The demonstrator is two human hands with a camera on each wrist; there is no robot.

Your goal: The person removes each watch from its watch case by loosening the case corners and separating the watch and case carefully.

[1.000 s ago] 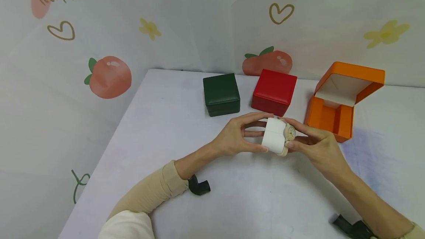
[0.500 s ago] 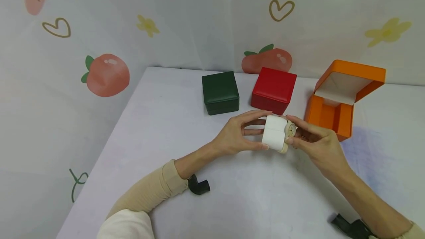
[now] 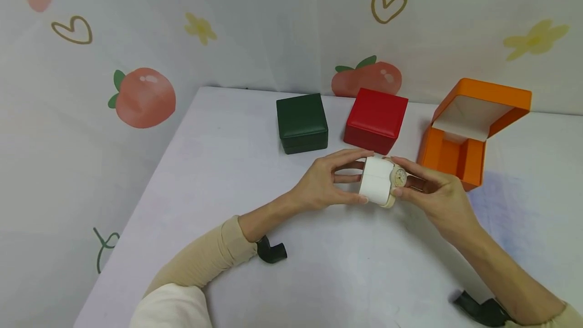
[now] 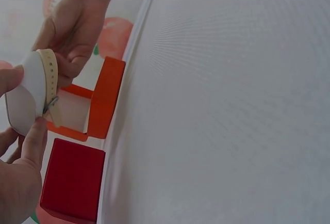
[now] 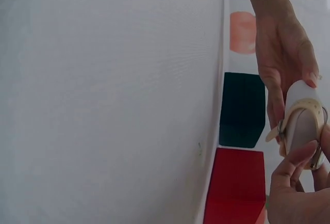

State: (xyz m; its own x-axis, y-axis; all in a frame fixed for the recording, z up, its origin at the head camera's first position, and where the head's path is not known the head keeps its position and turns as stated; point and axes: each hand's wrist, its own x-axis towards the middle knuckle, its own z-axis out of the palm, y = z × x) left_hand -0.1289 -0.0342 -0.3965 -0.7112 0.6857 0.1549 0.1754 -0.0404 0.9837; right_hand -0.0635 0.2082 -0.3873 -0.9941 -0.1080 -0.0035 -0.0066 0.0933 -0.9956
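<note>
A white watch cushion [image 3: 376,180] is held between both hands, in front of the red box. My left hand [image 3: 322,181] grips its left end, thumb below and fingers above. Around the cushion's right end sits a cream wristwatch [image 3: 399,177], its round dial facing right. My right hand [image 3: 434,191] pinches the watch at its case with thumb and fingers. In the left wrist view the cream strap [image 4: 50,77], with its row of holes and metal buckle, loops round the cushion. The right wrist view shows the strap's loose end [image 5: 271,134] sticking out.
An orange watch box [image 3: 475,166] stands at the right with its lid up and two compartments showing. At the back are a shut red box [image 3: 377,119] and a shut green box [image 3: 302,123]. Black curved pieces [image 3: 272,253] show by both forearms.
Both hands keep their hold on the cushion and watch. The head view has tilted slightly, so the scene sits a little higher; the hands' grip looks nearly the same.
</note>
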